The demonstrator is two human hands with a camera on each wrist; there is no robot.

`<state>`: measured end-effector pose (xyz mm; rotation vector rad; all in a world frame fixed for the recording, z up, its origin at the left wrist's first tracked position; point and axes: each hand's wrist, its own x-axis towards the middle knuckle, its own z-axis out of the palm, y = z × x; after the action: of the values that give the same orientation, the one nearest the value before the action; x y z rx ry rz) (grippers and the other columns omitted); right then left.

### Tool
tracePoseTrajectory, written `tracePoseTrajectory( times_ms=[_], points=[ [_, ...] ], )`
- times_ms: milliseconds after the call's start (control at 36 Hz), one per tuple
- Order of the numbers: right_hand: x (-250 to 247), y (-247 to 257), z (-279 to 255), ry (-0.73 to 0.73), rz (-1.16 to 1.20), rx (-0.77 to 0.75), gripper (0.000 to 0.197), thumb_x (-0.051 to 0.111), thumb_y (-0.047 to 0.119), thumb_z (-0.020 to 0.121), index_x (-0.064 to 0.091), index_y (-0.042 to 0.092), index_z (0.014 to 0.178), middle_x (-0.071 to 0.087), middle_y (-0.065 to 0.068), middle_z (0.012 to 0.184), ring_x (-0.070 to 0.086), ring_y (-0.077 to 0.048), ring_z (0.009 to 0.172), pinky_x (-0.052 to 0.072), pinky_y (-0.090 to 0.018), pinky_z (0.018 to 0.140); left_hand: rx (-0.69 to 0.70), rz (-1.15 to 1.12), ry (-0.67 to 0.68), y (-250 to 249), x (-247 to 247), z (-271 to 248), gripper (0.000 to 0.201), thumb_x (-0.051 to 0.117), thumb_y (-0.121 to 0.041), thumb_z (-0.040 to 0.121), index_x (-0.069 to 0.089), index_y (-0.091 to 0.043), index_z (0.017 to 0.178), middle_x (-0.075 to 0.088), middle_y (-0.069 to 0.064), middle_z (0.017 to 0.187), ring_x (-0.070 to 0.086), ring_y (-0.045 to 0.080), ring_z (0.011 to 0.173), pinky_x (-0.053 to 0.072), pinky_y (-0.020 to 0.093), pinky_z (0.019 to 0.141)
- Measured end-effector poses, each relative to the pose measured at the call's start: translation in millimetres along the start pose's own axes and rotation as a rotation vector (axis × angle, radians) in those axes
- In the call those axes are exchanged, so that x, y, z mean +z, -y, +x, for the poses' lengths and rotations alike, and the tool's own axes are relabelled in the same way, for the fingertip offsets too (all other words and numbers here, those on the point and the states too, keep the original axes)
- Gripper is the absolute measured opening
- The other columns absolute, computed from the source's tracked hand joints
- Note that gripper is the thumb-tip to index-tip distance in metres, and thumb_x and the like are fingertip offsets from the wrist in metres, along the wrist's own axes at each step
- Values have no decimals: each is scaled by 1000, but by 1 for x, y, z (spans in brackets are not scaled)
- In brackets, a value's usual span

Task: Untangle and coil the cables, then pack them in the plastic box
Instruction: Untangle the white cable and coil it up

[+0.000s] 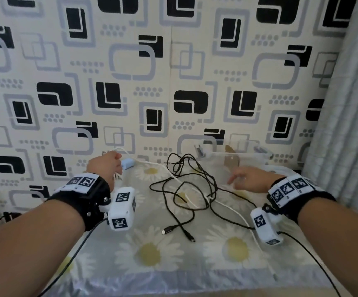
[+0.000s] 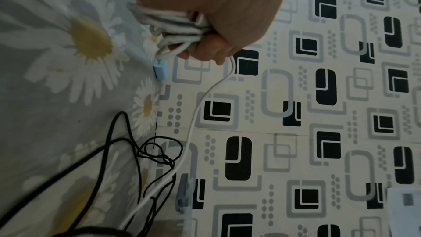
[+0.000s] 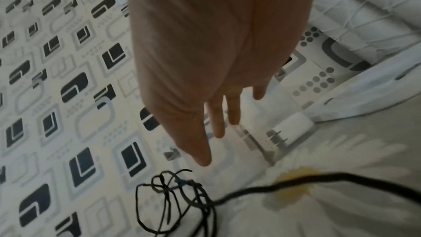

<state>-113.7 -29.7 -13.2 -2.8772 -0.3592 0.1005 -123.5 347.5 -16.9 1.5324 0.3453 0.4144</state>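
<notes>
My left hand (image 1: 106,166) at the back left grips a bundle of white cable loops (image 2: 175,30). The rest of the white cable (image 1: 227,207) trails from that fist across the table, through a tangle of black cables (image 1: 186,185), toward the front right. My right hand (image 1: 245,179) hovers with straight fingers (image 3: 200,149) beside the clear plastic box (image 1: 231,156), holding nothing. A white charger plug (image 3: 290,129) lies by the box in the right wrist view.
A light-blue adapter (image 1: 127,163) sits near the wall beside my left hand. The table has a daisy-print cover (image 1: 150,256). Patterned wall (image 1: 173,82) stands right behind, and a grey curtain (image 1: 345,125) hangs at the right. Black USB plug ends (image 1: 167,231) lie mid-table.
</notes>
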Motion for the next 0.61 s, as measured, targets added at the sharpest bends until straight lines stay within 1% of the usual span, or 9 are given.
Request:
tracePoseTrajectory(
  times_ms=[83, 167, 222, 361, 417, 472, 528, 556, 611],
  points=[
    [-10, 11, -3, -130, 72, -83, 13, 66, 19, 88, 70, 22, 100, 59, 2, 110, 53, -12, 100, 40, -24, 85, 0, -33, 19, -2, 2, -7, 36, 41, -23, 99, 51, -21, 133, 45, 23, 142, 38, -2, 57, 31, 7, 43],
    [-15, 23, -6, -157, 119, -141, 10, 66, 17, 90, 72, 20, 97, 66, 7, 96, 59, -2, 85, 40, -11, 71, 11, -51, 23, 2, 4, -6, 32, 42, -23, 98, 55, -13, 126, 45, 27, 139, 39, 1, 55, 32, 8, 44],
    [-14, 33, -9, -109, 164, -149, 8, 66, 19, 90, 72, 22, 94, 68, 11, 85, 60, 3, 77, 41, -13, 69, 27, -59, 11, 5, 4, -3, 31, 43, -22, 98, 56, -8, 122, 46, 28, 138, 39, 1, 54, 32, 8, 44],
    [0, 55, -14, 159, 122, -153, 10, 68, 24, 88, 71, 19, 96, 73, 3, 80, 64, -1, 68, 45, -18, 68, -14, -134, 32, 3, 4, -5, 34, 42, -21, 99, 54, 1, 123, 44, 28, 139, 37, -1, 48, 30, 7, 42],
    [9, 60, -11, 153, 80, -150, 9, 66, 23, 90, 67, 22, 98, 69, 8, 74, 61, 1, 64, 42, -19, 65, 14, -114, -8, 3, 5, -6, 35, 43, -21, 99, 53, 2, 123, 44, 29, 139, 36, -1, 41, 29, 7, 41],
    [20, 63, -7, 99, 29, -124, 19, 62, 22, 92, 60, 25, 110, 65, 8, 82, 59, -3, 69, 40, -20, 64, -12, -138, -16, 2, 6, -7, 36, 44, -21, 99, 53, 3, 124, 45, 29, 137, 37, -1, 38, 30, 7, 42],
    [31, 66, -3, 79, 2, -94, 33, 55, 22, 96, 52, 25, 129, 62, 4, 102, 58, -12, 91, 41, -21, 72, -105, -281, -27, -1, 2, -3, 38, 48, -21, 97, 52, 3, 126, 49, 28, 133, 46, 1, 47, 37, 9, 46],
    [36, 68, 0, 84, -1, -80, 38, 51, 23, 98, 47, 24, 136, 60, -1, 117, 56, -17, 107, 41, -23, 81, -154, -377, 3, -4, 0, 2, 41, 52, -19, 95, 49, 3, 129, 53, 24, 130, 56, 4, 62, 45, 12, 57],
    [43, 72, 3, 93, -7, -58, 40, 45, 23, 100, 45, 19, 140, 51, -6, 139, 48, -23, 126, 36, -27, 97, -52, -46, 6, 3, -2, 9, 51, 58, -13, 89, 43, 0, 136, 57, 10, 116, 60, 11, 90, 48, 16, 80]
  ],
)
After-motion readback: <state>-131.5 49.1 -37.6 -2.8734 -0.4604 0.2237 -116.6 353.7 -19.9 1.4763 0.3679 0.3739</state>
